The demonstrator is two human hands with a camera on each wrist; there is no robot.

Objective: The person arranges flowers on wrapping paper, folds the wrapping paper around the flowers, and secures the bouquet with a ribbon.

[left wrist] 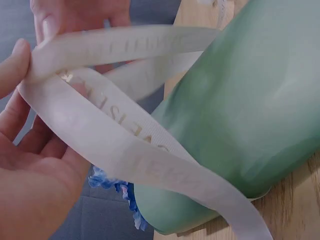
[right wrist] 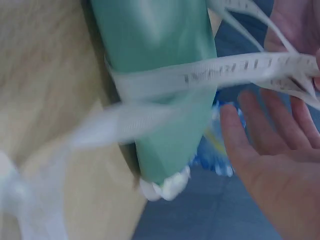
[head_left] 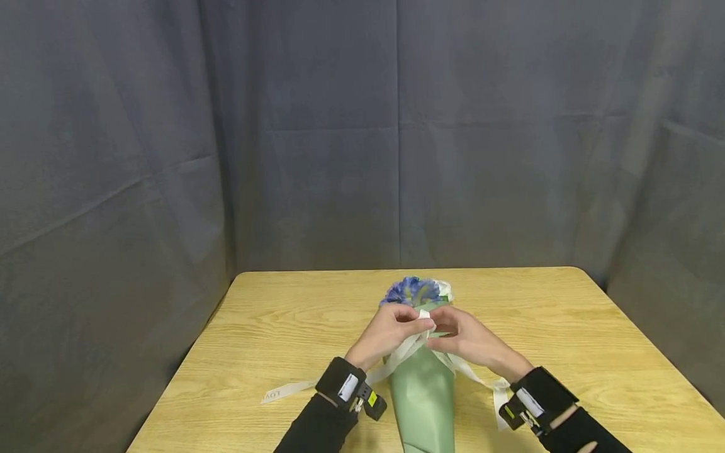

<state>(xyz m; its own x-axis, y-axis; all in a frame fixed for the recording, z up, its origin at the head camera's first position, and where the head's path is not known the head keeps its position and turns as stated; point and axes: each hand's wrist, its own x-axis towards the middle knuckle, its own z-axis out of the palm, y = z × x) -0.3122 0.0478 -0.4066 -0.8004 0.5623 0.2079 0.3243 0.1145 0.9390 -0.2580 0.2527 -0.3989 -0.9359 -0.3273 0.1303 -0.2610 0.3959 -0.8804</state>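
On the table lies a bouquet in green wrapping paper (head_left: 425, 396), with blue flowers (head_left: 410, 291) and a white flower (head_left: 444, 289) at its far end. A white ribbon (left wrist: 100, 127) with printed lettering passes around the wrap. My left hand (head_left: 387, 332) pinches the ribbon between thumb and forefinger above the bouquet. Close beside it, my right hand (head_left: 470, 338) has its thumb and fingers apart. In the right wrist view, the fingers (right wrist: 272, 120) of that hand extend loosely near the ribbon loops.
Loose ribbon tails trail to both sides: the left tail (head_left: 289, 391) lies on the wooden table (head_left: 272, 327), the right tail (head_left: 501, 402) hangs by the right wrist. A grey curtain (head_left: 328, 189) stands behind the table and at both sides.
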